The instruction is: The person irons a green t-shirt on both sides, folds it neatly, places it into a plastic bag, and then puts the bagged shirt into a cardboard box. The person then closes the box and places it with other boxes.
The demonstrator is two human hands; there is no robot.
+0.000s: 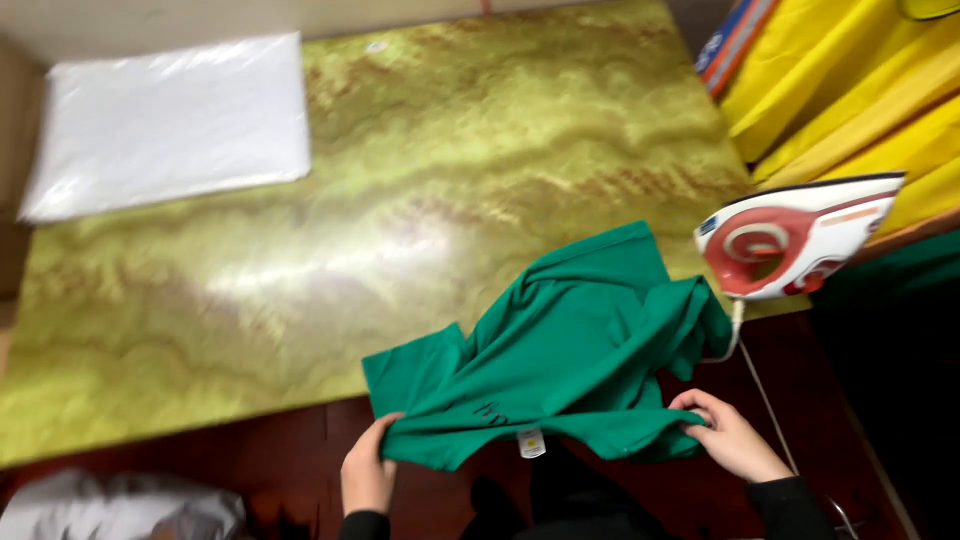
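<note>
A green T-shirt (pixel 570 345) lies crumpled over the near edge of a yellow-green marbled table (pixel 400 200), a small white tag showing at its collar. My left hand (pixel 368 470) grips the shirt's left shoulder edge below the table edge. My right hand (pixel 728 432) pinches the right shoulder edge. The lower part of the shirt hangs toward me between both hands.
A red and white clothes iron (pixel 795 235) stands at the table's right edge, its cord (pixel 770 400) trailing down. A stack of clear plastic bags (pixel 170 125) lies at the far left. Yellow fabric (pixel 850 80) is piled at the right. Grey cloth (pixel 110 510) sits at lower left.
</note>
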